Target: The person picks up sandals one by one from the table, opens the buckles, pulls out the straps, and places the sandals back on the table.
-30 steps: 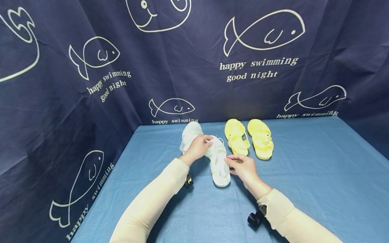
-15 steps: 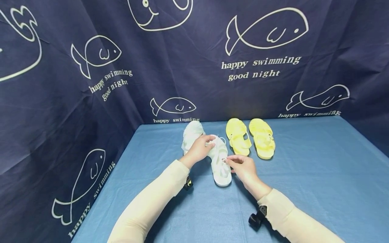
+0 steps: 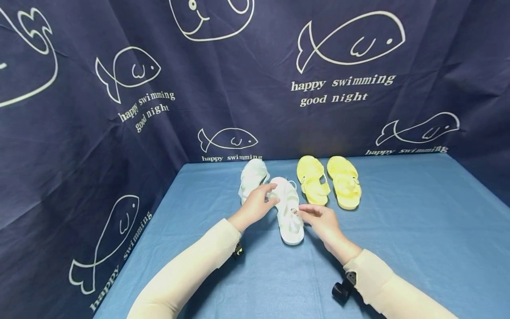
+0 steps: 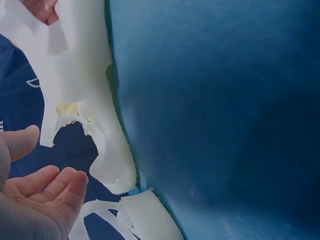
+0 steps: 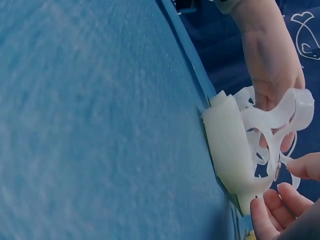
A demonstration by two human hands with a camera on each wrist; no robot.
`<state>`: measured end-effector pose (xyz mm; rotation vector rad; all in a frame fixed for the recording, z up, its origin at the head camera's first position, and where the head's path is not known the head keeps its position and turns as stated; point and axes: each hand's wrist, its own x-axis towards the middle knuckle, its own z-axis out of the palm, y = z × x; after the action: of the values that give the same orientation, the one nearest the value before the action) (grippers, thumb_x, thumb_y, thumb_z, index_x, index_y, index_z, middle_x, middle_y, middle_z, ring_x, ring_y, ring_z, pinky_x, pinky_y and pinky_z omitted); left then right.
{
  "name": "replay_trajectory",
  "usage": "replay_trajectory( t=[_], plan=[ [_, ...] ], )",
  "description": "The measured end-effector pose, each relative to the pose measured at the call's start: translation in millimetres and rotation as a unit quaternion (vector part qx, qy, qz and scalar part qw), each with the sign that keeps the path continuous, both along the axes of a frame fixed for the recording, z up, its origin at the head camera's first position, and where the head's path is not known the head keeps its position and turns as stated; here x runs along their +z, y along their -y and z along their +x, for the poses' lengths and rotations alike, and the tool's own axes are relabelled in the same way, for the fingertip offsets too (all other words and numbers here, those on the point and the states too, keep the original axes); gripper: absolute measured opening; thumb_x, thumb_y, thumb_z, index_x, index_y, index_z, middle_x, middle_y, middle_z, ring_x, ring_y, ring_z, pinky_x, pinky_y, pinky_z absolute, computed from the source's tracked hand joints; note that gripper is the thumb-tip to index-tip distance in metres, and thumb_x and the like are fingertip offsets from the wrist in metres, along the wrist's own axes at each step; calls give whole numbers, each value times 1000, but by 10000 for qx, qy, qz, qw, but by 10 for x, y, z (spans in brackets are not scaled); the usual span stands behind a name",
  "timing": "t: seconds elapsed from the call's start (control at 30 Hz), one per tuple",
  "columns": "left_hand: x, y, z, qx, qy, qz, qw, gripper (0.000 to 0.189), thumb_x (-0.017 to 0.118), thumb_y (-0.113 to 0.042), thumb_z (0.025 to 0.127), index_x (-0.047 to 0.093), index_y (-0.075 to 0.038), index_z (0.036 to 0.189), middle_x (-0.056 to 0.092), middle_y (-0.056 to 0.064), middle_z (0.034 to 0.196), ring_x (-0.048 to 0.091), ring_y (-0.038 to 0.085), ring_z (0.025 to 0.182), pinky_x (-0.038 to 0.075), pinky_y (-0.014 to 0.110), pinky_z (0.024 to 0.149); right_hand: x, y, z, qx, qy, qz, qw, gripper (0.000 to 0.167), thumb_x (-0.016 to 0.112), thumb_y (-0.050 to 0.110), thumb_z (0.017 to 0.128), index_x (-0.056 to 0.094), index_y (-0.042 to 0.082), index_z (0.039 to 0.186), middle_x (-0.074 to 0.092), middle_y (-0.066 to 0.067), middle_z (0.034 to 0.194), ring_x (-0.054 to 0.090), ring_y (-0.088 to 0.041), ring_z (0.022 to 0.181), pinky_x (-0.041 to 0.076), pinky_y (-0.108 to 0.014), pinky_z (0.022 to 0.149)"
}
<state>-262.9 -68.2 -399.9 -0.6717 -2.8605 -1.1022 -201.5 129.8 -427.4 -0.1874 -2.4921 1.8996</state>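
A white sandal (image 3: 295, 237) lies on the blue cloth, toe toward me. At its right side my right hand (image 3: 322, 221) pinches a strap by the small metal buckle (image 3: 293, 211); the right wrist view has the thumb (image 5: 305, 167) on that strap and the fingertips below. My left hand (image 3: 256, 204) is at the sandal's left, near the heel. Its thumb and fingers stand apart around nothing, with a loose strap end (image 4: 47, 132) just beyond the thumb in the left wrist view. A second white sandal (image 3: 253, 172) lies behind the left hand, partly hidden.
Two yellow sandals, a left one (image 3: 315, 192) and a right one (image 3: 346, 190), lie side by side behind my right hand. A dark blue curtain (image 3: 239, 102) with white fish drawings hangs along the back and sides of the blue cloth (image 3: 418, 221).
My left hand has let go of the sandal's heel strap and drawn back to the left, its fingers spreading. The buckle has come into sight by the right fingertips.
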Motion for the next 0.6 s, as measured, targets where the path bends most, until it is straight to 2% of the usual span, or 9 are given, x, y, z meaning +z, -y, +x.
replay_trajectory(
  t=[0.17,0.33,0.43,0.6],
  plan=[
    [-18,54,65,40,165,50,9998,53,62,-25,96,47,-4,141,54,14,139,60,30,114,51,38,95,-4,-48,21,194,-26,-89,9998,37,67,20,91,64,1,123,67,-16,121,64,-15,106,52,-24,88],
    [-59,107,140,108,303,237,9992,56,64,-27,95,46,-3,142,53,15,138,61,31,114,50,39,97,-35,-79,111,345,208,-264,9988,44,63,16,94,55,0,134,58,-18,134,57,-26,122,50,-31,99],
    [-100,146,204,158,354,400,9984,58,65,-27,94,45,-2,142,51,17,139,60,33,115,50,40,97,-50,-95,185,565,330,-331,9973,48,60,13,95,48,-2,139,51,-19,142,50,-30,130,46,-33,103],
    [-138,173,320,336,491,761,9953,63,68,-25,92,42,2,143,47,20,143,56,36,123,49,42,100,-30,-153,279,1047,278,-338,9935,54,60,12,95,41,-4,143,43,-20,147,43,-33,136,41,-37,107]
  ],
)
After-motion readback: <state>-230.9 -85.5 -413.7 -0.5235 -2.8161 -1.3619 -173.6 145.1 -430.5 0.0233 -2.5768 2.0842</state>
